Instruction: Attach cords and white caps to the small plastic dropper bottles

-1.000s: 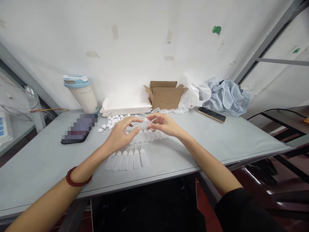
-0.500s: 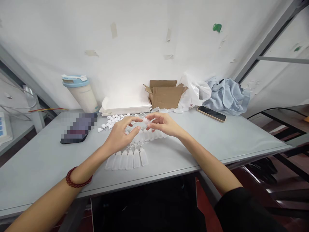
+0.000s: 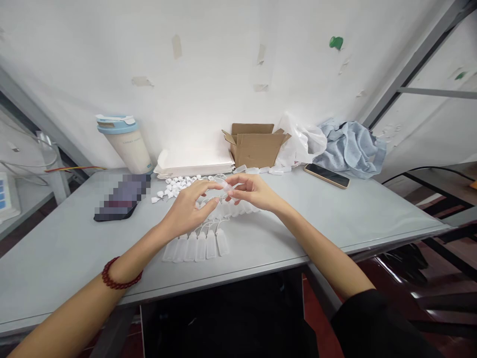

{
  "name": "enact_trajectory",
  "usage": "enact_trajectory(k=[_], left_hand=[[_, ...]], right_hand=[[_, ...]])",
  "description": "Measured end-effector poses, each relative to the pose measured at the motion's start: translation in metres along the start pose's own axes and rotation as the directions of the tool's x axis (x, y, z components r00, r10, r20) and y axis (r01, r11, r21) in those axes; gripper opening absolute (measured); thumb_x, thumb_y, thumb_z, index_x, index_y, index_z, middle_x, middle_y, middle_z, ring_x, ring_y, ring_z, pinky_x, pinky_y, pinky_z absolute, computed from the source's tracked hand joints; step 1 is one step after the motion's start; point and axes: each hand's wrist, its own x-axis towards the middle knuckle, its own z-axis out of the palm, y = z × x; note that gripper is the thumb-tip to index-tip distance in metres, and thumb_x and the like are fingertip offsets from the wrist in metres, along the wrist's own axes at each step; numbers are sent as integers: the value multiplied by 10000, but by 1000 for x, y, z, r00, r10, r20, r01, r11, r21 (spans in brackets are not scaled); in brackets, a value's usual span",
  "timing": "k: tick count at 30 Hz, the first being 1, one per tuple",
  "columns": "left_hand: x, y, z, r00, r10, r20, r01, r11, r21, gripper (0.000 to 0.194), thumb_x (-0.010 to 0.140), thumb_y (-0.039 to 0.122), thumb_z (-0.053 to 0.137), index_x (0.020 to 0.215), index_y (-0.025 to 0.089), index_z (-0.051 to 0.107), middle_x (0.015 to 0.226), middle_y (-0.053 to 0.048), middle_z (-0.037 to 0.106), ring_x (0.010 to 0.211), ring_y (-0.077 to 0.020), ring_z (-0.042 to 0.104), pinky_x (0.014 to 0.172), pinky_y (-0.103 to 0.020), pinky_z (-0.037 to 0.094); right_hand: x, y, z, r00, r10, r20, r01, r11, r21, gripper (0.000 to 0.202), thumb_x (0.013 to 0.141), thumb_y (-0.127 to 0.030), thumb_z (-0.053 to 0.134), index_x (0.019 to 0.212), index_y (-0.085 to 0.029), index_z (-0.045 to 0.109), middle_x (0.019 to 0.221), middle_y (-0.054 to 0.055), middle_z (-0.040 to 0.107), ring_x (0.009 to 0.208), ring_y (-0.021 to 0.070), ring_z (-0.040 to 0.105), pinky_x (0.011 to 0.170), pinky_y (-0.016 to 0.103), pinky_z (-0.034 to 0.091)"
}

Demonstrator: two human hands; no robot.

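Observation:
My right hand (image 3: 253, 191) is closed, its thumb and fingers pinching a small translucent plastic piece (image 3: 226, 186) above the table. Beside it, my left hand (image 3: 194, 206) has its thumb and index finger apart, the index fingertip at the piece's left side; whether it touches I cannot tell. Beneath the hands lies a row of translucent flat tag-like pieces (image 3: 242, 208), partly hidden. Nearer the front edge, several more such tag-like pieces (image 3: 200, 247) lie side by side, with thin white loops at their tops. Behind my left hand is a pile of small white pieces (image 3: 175, 185).
At the back of the grey table (image 3: 298, 233) stand a tumbler (image 3: 126, 146), a white paper stack (image 3: 196, 163), an open cardboard box (image 3: 259, 149), a plastic bag (image 3: 298, 141) and a blue cloth (image 3: 350, 149). A phone (image 3: 327, 176) lies right; a blurred dark object (image 3: 122, 198) lies left.
Almost nothing differs. My left hand has shifted very slightly to the right; the right hand still pinches the translucent piece in the same place.

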Motion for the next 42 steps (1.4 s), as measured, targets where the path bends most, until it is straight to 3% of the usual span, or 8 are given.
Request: enact_trajectory(k=[6,9,17,21,25,31,36,42], left_hand=[[1,-6,1,996,-27,-87,30,999,29,204,857,324,532,976,232,670,1088,-52,699,1046,-252,613,734,-346,548],[1,-8,2,995,-7,-99,16,995,98,232,867,342,532,1019,222,661,1093,-60,700,1040,-255,615,782,-372,536],[0,-6,5,967,231,-110,-206,957,204,286,879,344,599,1128,203,596,1087,-74,688,991,-233,619,854,-386,505],[0,-10,8,920,374,-112,-330,898,292,377,862,356,645,1188,197,544,1129,-109,643,1071,-264,582,910,-426,488],[0,-13,9,897,429,-110,-368,860,355,400,857,341,655,1207,199,525,1136,-126,607,1067,-277,574,906,-438,492],[0,-15,8,910,409,-68,-353,852,387,425,863,361,642,1238,213,510,1146,-126,588,1079,-292,558,906,-456,484],[-1,-16,9,917,395,-63,-344,858,381,519,841,425,664,1277,214,478,1177,-136,565,1100,-305,545,920,-468,477],[-1,-13,12,923,376,-84,-318,867,383,488,847,332,652,1278,210,458,1210,-144,545,1133,-312,533,938,-485,467]], right_hand=[[0,0,0,1000,1,15,-1,1000,12,251,829,-317,661,1031,-170,640,957,55,672,763,141,682,615,248,552],[0,0,0,1000,-7,18,7,1000,14,256,835,-324,656,1038,-169,644,959,57,674,761,140,680,611,244,545],[0,-1,2,996,73,49,-81,979,186,248,813,-316,676,1023,-184,668,937,45,692,802,150,679,644,257,556],[1,2,5,982,138,131,-178,909,376,268,791,-320,702,1017,-179,681,949,54,705,857,168,685,687,268,558],[2,5,11,966,173,190,-249,818,518,274,759,-313,734,985,-165,690,973,70,715,899,185,687,728,274,562],[3,11,18,959,192,207,-279,756,592,276,745,-320,755,962,-166,682,1006,86,715,936,206,683,729,297,569],[4,14,19,969,183,166,-247,754,609,254,756,-293,755,969,-179,676,1011,73,711,899,167,685,763,264,536],[3,12,21,970,156,187,-240,736,633,250,781,-290,733,986,-168,660,982,75,713,880,174,692,789,277,526]])
